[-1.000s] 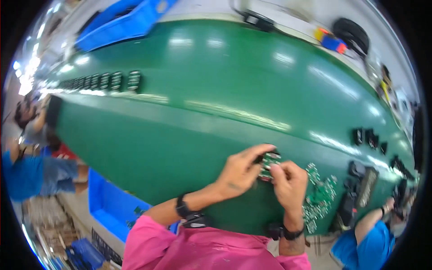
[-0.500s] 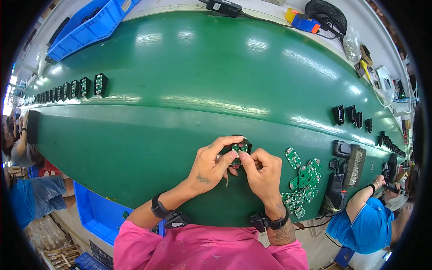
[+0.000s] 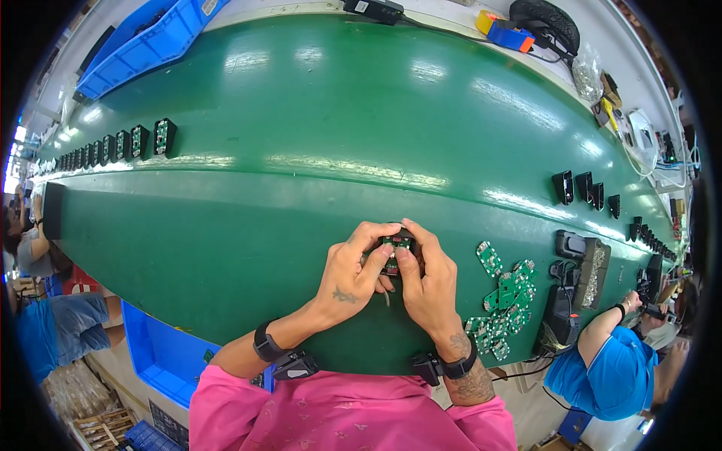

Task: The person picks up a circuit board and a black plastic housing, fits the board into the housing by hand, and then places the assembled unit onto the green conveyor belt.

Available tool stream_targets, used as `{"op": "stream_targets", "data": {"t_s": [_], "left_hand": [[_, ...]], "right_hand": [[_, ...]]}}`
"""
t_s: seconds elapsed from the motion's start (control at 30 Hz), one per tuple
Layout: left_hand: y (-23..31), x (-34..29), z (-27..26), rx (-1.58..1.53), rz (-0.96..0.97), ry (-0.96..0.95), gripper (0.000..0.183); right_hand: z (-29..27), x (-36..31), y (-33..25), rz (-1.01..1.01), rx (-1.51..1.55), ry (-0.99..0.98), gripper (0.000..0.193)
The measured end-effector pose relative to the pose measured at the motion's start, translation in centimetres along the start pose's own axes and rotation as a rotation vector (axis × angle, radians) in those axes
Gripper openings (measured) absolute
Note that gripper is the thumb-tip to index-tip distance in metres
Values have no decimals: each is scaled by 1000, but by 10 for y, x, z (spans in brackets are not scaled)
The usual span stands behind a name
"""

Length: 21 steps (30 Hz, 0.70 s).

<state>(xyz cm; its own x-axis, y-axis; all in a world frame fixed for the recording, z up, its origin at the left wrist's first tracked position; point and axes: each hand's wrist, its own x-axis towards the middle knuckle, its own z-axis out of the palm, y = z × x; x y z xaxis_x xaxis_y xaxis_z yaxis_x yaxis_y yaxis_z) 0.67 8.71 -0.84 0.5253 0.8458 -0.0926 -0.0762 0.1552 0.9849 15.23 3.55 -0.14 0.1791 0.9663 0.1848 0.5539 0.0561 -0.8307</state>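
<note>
Both my hands meet over the near part of the green table, closed around a small black plastic housing (image 3: 408, 234) with a green circuit board (image 3: 390, 265) in its open face. My left hand (image 3: 346, 279) grips the housing's left side, index finger over the far end and thumb on the board. My right hand (image 3: 430, 289) wraps the right side, its index finger also at the far end and its thumb pressing beside the left one. My fingers hide much of the housing and board. A pile of loose green circuit boards (image 3: 514, 295) lies to the right of my right hand.
A row of black housings with boards (image 3: 139, 141) stands at the far left. Several black housings (image 3: 583, 188) stand at the right. Nearer are a grey box of small metal parts (image 3: 593, 274) and black chargers (image 3: 560, 308). Co-workers sit at both sides; one wears a blue shirt (image 3: 613, 372).
My right index finger has moved from the housing's right side up to its far end. Both thumbs stay on the board. The view has shifted slightly.
</note>
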Motion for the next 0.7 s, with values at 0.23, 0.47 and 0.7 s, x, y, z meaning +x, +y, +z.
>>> {"op": "stream_targets", "data": {"t_s": [0.23, 0.47, 0.7], "left_hand": [[-2, -5, -8, 163, 148, 130, 25], [34, 34, -122, 218, 20, 393, 29], [45, 53, -276, 519, 78, 673, 31]], "right_hand": [[17, 0, -2, -10, 102, 72, 38], [12, -7, 3, 201, 334, 79, 37], [14, -4, -3, 66, 171, -8, 18]]}}
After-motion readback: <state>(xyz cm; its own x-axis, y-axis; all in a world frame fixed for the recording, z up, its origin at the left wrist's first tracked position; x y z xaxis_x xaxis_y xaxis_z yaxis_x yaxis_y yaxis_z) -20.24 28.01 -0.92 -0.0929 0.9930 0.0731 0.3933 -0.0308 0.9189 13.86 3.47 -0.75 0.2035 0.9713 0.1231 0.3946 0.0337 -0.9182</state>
